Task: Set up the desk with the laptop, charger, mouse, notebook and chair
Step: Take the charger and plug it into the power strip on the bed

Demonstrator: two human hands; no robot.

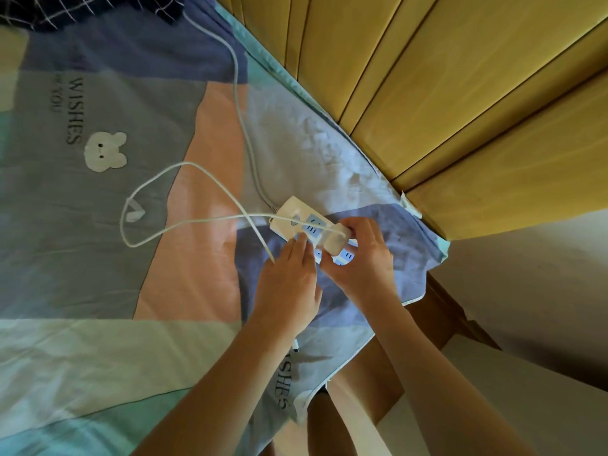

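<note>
Right hand [358,255] grip closed around white charger [334,240], sitting on power strip [296,218] on bed [98,258]. Left hand [289,281] flat, open, pressing strip beside charger.

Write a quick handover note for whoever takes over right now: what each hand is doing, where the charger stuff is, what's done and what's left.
Right hand: fingers around the white charger brick, on or in the power strip; seating unclear.
Left hand: flat beside the strip, steadying it.
Strip lies on the bedsheet near the wooden headboard; the charger cable loops left across the sheet.
Done: nothing confirmed.
Left: laptop, mouse, notebook, chair, desk, none in view.
</note>
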